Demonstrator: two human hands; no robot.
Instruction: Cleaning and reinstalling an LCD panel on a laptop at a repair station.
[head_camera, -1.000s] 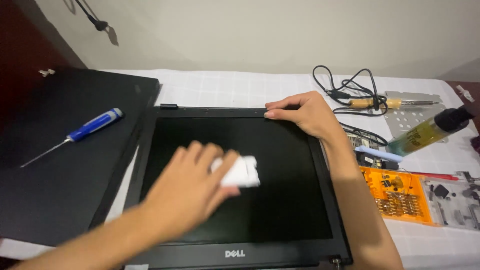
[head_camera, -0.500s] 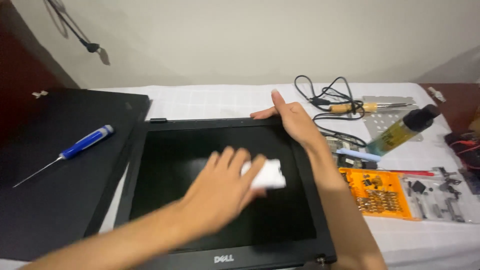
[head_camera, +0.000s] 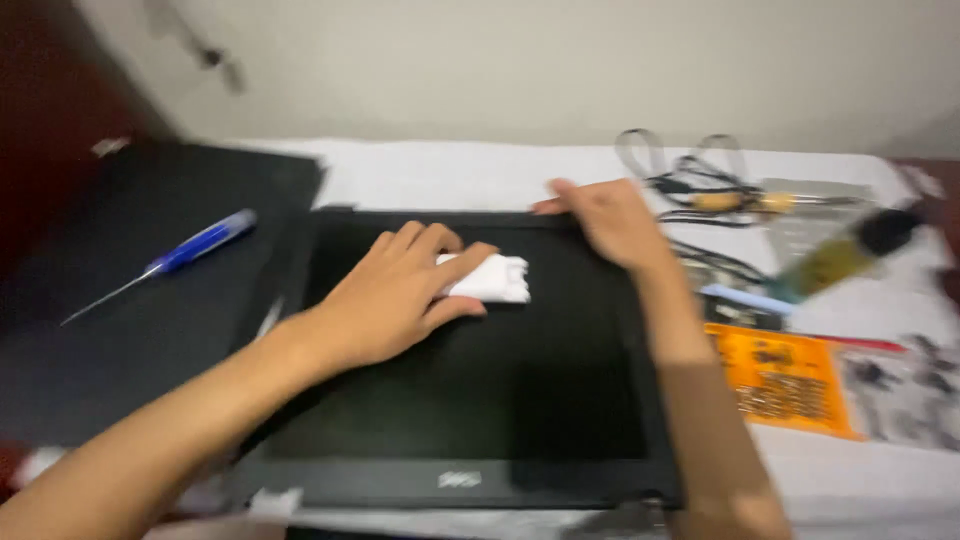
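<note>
Head view looks down on a black laptop screen (head_camera: 480, 400) lying flat on a bench (head_camera: 450, 175) with a white cover. The left hand (head_camera: 395, 295) rests on the upper part of the screen, and its fingers (head_camera: 440, 245) are curled down over a small white cloth (head_camera: 495, 280), pressing it on the dark glass. The cloth sticks out to the right of that hand. The right hand (head_camera: 605, 220) lies on the top edge of the screen frame, with its fingers spread a little and flat on the frame, holding nothing.

To the left lies a big black laptop cover (head_camera: 130, 300), right beside the screen. A blue screwdriver (head_camera: 165, 262) lies on top of it, well apart from both hands. To the right of the right arm there is a black cable (head_camera: 690, 180) in loops, a tool with a pale handle (head_camera: 740, 202), a yellowish bottle with a dark cap (head_camera: 840, 255), and an orange flat pack (head_camera: 780, 380). The right arm crosses over the screen's right edge and hides part of it. The picture is blurry, so small parts on the far right are hard to tell.
</note>
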